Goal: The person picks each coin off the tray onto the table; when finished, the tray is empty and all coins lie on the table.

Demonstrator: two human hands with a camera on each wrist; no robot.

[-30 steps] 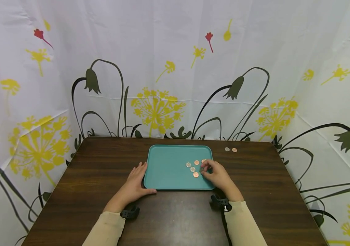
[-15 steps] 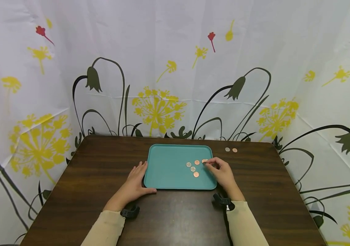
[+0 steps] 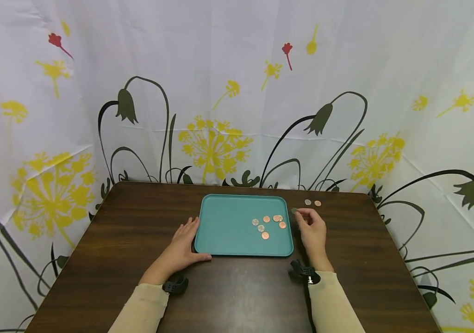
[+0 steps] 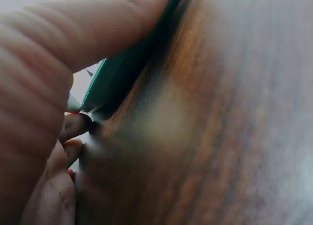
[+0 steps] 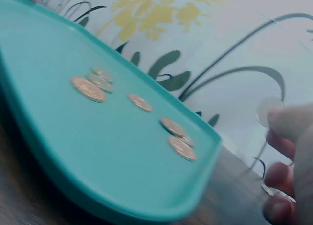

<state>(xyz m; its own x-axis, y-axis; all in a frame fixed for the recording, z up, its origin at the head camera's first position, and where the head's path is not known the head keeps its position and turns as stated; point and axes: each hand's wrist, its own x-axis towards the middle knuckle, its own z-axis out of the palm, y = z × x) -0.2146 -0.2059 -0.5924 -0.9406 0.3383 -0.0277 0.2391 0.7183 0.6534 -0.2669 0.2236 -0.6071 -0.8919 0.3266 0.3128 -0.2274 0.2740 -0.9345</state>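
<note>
My right hand (image 3: pixel 313 233) pinches a silver coin (image 5: pixel 267 110) between thumb and fingertips. It is just past the right rim of a teal tray (image 3: pixel 224 226). In the head view this coin looks dark and greenish. Several copper and silver coins lie in the tray's right half, among them a copper coin (image 3: pixel 265 236) and a silver coin (image 3: pixel 255 222). At the tray's left side rests my left hand (image 3: pixel 180 249), its fingers straight along the edge and its thumb by the near left corner. Up close, the left wrist view has the thumb (image 4: pixel 98 27) against the tray's side.
Two more coins, a silver coin (image 3: pixel 308 202) and a copper coin (image 3: pixel 318 203), lie on the dark wooden table (image 3: pixel 237 296) beyond the right hand. A flower-patterned curtain (image 3: pixel 237 92) hangs behind the table. Each wrist wears a black band.
My right hand has lifted the pinched coin from the tray's right half and carried it right and away, past the rim. Copper coins it covered now show. The left hand stays put.
</note>
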